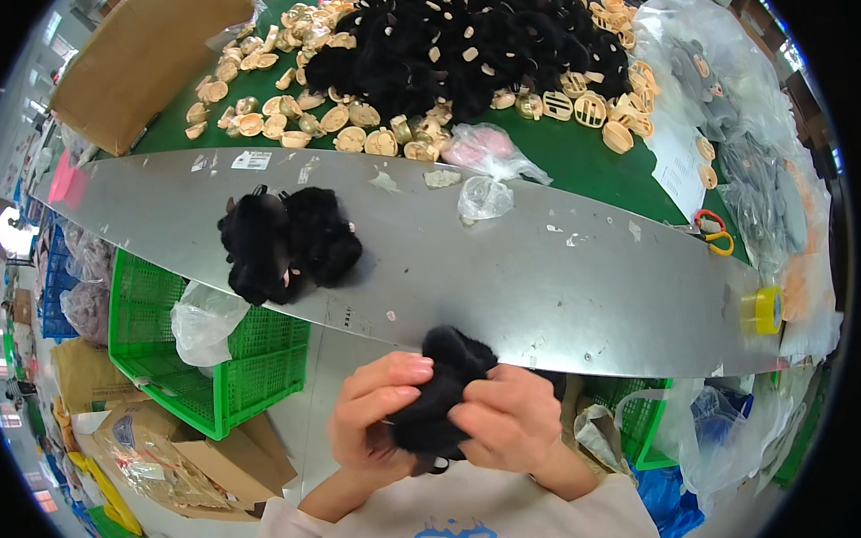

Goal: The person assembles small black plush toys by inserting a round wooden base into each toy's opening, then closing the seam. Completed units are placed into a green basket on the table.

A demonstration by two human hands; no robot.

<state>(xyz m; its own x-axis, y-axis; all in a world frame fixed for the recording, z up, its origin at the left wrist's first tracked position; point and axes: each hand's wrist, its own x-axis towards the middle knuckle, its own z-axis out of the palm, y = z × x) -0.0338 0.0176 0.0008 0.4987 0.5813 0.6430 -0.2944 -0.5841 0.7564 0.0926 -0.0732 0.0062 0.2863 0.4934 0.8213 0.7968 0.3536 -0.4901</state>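
Note:
Between my two hands, close to my body and just off the near edge of the metal table, is a black plush piece [445, 401]. My left hand [374, 418] grips its left side with the fingers bent. On the other side my right hand [513, 418] pinches the fur between thumb and fingers. What lies inside the plush is hidden. Two more black plush pieces [327, 237] rest side by side on the metal table [507, 285], left of centre.
A heap of black plush pieces [461, 50] and many cream plastic shells [350, 139] cover the green surface beyond. Scissors [714, 235] and yellow tape [762, 310] lie at the right. A green crate [217, 390] and cardboard boxes [186, 458] stand below left.

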